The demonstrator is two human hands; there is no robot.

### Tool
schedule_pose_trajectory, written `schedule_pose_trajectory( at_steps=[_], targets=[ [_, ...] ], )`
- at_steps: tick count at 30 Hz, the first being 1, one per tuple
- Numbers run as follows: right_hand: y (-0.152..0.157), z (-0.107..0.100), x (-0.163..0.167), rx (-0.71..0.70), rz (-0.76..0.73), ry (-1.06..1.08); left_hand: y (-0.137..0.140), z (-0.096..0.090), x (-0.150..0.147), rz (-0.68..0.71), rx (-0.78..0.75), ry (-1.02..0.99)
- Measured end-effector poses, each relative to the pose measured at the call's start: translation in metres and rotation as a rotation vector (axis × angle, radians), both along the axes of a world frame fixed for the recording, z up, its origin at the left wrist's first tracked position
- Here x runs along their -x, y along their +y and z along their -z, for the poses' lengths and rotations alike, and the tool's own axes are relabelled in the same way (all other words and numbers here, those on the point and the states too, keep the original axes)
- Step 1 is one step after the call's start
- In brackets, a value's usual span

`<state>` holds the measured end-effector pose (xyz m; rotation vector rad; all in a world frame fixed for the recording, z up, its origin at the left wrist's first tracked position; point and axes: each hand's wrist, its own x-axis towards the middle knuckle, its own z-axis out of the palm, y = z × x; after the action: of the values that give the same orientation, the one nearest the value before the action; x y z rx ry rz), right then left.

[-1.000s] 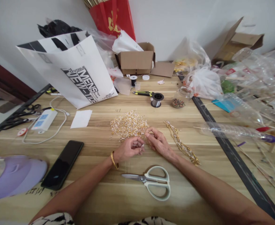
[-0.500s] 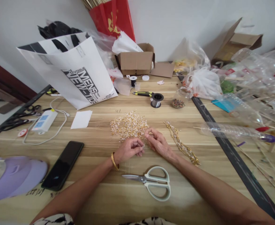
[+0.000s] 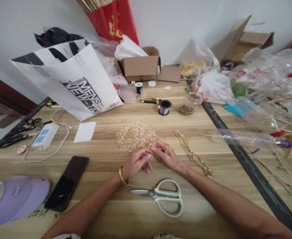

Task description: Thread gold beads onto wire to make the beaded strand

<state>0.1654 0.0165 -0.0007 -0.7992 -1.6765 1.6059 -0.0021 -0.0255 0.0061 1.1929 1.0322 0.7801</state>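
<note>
My left hand (image 3: 138,160), with a gold bangle (image 3: 123,176) at the wrist, is closed with its fingers curled. My right hand (image 3: 166,154) is pinched and meets it fingertip to fingertip. What the fingers hold is too small to make out; a tiny shiny bit shows at the left fingers. Just beyond both hands lies a loose pile of small gold and silver pieces (image 3: 135,134). A strung bundle of similar pieces (image 3: 192,152) rests to the right of my right hand. White-handled scissors (image 3: 169,198) lie nearer me, blades pointing left.
A black phone (image 3: 66,183), a white power strip (image 3: 45,135) and a paper sheet (image 3: 85,131) lie left. Behind the pile stand a wire spool (image 3: 164,108), a cutter knife (image 3: 149,100) and a bead jar (image 3: 190,103). Plastic bottles (image 3: 255,137) crowd the right.
My hands have come together: the fingertips, apart before, now touch. The left hand has turned more palm-down. The whole view has shifted slightly.
</note>
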Motion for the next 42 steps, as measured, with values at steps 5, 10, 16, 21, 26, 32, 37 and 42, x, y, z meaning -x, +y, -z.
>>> schedule_pose_trajectory(
  at_steps=[5,10,16,21,26,32,37,42],
  targets=[
    [0.0,0.0,0.0,-0.007,-0.028,0.001,-0.001,0.0,-0.002,-0.022,-0.008,0.028],
    [0.0,0.0,0.0,-0.059,-0.038,-0.019,-0.001,0.002,-0.004,-0.007,0.031,0.025],
    [0.002,-0.001,-0.001,-0.136,-0.049,-0.067,0.001,0.005,-0.004,-0.024,0.039,0.04],
    [0.003,0.0,-0.003,-0.147,-0.069,-0.077,0.001,0.004,-0.005,-0.02,0.054,0.056],
    [0.001,0.002,-0.004,-0.105,-0.062,-0.084,0.0,0.004,-0.004,-0.049,0.025,0.081],
    [0.0,0.004,-0.004,-0.114,-0.033,-0.092,0.001,0.005,-0.002,-0.082,-0.013,0.105],
    [0.003,0.009,-0.003,-0.114,-0.02,-0.072,0.004,0.004,0.0,-0.14,-0.044,0.118],
    [0.006,0.008,-0.004,-0.142,-0.01,-0.098,0.006,0.002,0.002,-0.242,-0.036,0.092]
  ],
)
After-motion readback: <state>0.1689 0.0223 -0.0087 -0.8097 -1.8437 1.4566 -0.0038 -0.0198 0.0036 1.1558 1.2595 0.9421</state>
